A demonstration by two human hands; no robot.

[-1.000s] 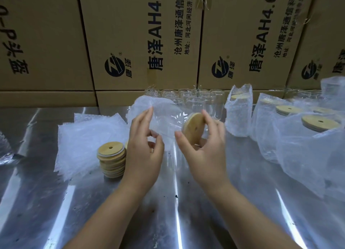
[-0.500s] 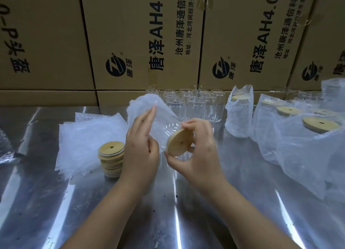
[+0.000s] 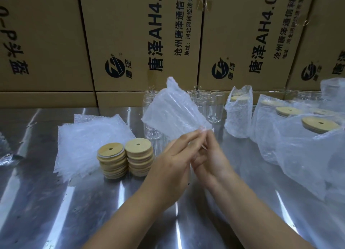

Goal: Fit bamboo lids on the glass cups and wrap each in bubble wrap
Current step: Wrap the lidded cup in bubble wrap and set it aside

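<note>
Above the middle of the bench, the left hand and right hand pinch the near end of a bubble-wrap bag, a cup apparently inside. It is soft, light film over fragile glass, so I'd grip round the body.

We count two hands, the left hand and the right hand, and one bubble-wrap bag held between them. The loose bamboo lids form two stacks, the left stack and the right stack. Each has about six or seven lids, though the lower edges sit too close together for a sure count. There is one pile of flat bubble-wrap bags, whose layers cannot be counted. We count at least four wrapped cups, each showing one lid. The bare glass cups number at least five, and overlap hides the rest. Four cardboard boxes make up the upper row, with parts of two more beneath.
</note>
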